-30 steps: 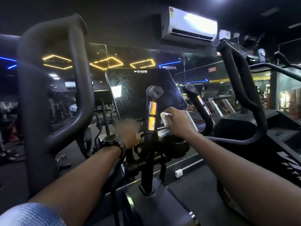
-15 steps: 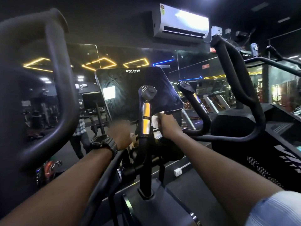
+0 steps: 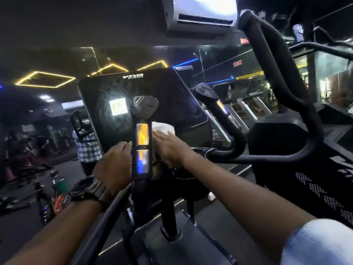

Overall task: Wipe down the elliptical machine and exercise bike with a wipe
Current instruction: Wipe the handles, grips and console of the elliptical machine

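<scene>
The elliptical's black console [image 3: 152, 92] stands tilted ahead of me, with a lit square on its left side. My right hand [image 3: 170, 148] lies flat with straight fingers and presses a white wipe [image 3: 164, 128] against the console's lower right part. The left hand [image 3: 114, 165], with a watch on the wrist, is at the console's lower edge, fingers curled over it. A black handle post with shiny sensor plates [image 3: 142, 134] rises between my two hands and hides part of each.
A second short grip [image 3: 219, 111] and a long curved moving arm [image 3: 277, 73] stand to the right. Another black machine [image 3: 305, 159] is close on the right. A mirror wall behind the console reflects a person in a checked shirt [image 3: 88, 146]. Gear litters the floor at left [image 3: 47, 197].
My right hand has opened flat and slid the wipe up onto the console's lower face. The left hand stays at the console's lower edge. My head has moved closer and to the right.
</scene>
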A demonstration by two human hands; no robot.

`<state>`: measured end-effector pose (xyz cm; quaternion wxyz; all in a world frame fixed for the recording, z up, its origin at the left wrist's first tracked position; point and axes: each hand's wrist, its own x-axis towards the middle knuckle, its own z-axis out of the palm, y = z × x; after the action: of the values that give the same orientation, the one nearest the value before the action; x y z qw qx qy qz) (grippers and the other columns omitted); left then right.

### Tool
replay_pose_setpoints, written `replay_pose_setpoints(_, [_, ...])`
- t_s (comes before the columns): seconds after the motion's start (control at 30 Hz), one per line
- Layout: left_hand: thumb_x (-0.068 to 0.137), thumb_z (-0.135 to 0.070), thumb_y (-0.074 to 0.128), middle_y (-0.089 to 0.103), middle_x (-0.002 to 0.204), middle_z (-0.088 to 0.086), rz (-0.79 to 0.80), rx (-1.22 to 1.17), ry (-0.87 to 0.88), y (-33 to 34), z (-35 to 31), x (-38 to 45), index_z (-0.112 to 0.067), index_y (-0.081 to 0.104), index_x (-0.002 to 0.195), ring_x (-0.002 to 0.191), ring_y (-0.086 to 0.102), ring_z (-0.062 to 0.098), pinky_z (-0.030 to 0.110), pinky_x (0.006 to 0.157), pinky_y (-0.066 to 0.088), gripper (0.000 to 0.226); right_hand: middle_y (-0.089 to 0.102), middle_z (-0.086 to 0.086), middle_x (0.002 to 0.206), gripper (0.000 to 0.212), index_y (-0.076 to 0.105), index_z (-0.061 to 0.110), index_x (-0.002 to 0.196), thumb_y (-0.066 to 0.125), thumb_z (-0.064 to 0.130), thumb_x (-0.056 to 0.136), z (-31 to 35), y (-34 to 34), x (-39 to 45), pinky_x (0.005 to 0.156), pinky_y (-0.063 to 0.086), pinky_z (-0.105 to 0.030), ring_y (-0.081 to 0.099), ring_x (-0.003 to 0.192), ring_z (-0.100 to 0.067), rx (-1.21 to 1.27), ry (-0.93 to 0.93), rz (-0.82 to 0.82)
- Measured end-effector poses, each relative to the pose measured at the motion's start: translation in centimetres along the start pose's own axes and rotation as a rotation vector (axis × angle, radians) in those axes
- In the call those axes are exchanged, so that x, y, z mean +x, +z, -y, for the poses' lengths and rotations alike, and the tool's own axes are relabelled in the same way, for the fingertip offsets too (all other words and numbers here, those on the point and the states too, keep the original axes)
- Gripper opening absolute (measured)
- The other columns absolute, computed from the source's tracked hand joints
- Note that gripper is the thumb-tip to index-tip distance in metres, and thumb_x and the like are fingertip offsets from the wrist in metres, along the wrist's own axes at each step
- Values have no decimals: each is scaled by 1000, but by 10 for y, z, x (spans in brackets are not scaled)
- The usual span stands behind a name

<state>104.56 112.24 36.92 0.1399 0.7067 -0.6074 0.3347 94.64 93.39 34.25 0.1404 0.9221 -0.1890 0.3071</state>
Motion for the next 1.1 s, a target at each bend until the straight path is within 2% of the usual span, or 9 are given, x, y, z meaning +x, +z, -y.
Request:
replay_pose_setpoints(0.13, [75,-11,77,59,77,16,-73,-47,-35,-9,-6,-1,-4,55,78,68,62,38,36,52,45,23,24,-11,158,51,30,9,151,41,15,102,-57,-9,-18,116,26,-32,23,146,-24,53,200,-117])
replay_pose_setpoints(0.23, [58,-9,91,57,64,13,-42,8,31,-10,-8,-2,-5,54,70,50,59,34,21,45,31,39,48,-11,124,31,61,17,125,52,14,96,-46,-12,-14,95,48,-39,48,117,-31,176,331,-230])
replay_pose_setpoints(0.53, [74,-19,68,57,74,14,-42,61,31,-3,6,0,-5,58,77,66,60,37,32,54,40,17,66,-13,110,11,65,16,93,58,7,90,34,-39,8,87,41,-30,57,94,-23,277,-202,-154])
replay_pose_setpoints(0.67, [74,-42,39,53,79,7,5,133,45,5,24,-3,-14,59,76,71,54,32,38,63,45,35,64,-10,106,21,68,11,104,54,13,88,-44,-17,-2,90,46,-41,58,101,-32,-8,50,-199])
replay_pose_setpoints(0.8, [76,-33,59,57,83,9,-54,75,-52,4,25,-8,-8,63,80,76,54,32,39,69,46,25,60,-10,106,25,62,14,102,45,27,89,-59,-22,-6,87,45,-42,54,103,-36,48,423,-253])
replay_pose_setpoints(0.9, [74,-20,72,60,85,12,-63,64,-72,4,24,-8,-4,64,85,77,56,35,40,69,46,20,62,-12,112,26,61,10,110,51,27,93,14,-35,4,83,44,-40,58,103,-33,151,287,-139])
replay_pose_setpoints(0.97, [76,-21,71,58,85,10,-85,49,-93,5,28,-6,-7,62,85,76,57,33,40,67,47,18,60,-12,105,32,54,-2,127,47,10,99,56,-46,1,80,51,-25,66,93,-10,477,180,-75])
replay_pose_setpoints(1.03, [77,-21,68,56,83,10,-128,29,-123,6,34,-5,-9,60,83,75,57,33,41,66,48,16,61,-13,105,37,42,-12,137,37,-1,102,73,-52,-3,60,43,-2,58,63,12,493,123,-94])
replay_pose_setpoints(1.1, [74,-18,68,58,88,13,-185,-14,-163,7,38,-7,-6,64,88,79,59,35,42,72,50,19,60,-23,125,34,50,-7,132,46,0,99,60,-51,2,71,47,-7,62,76,6,332,18,-78])
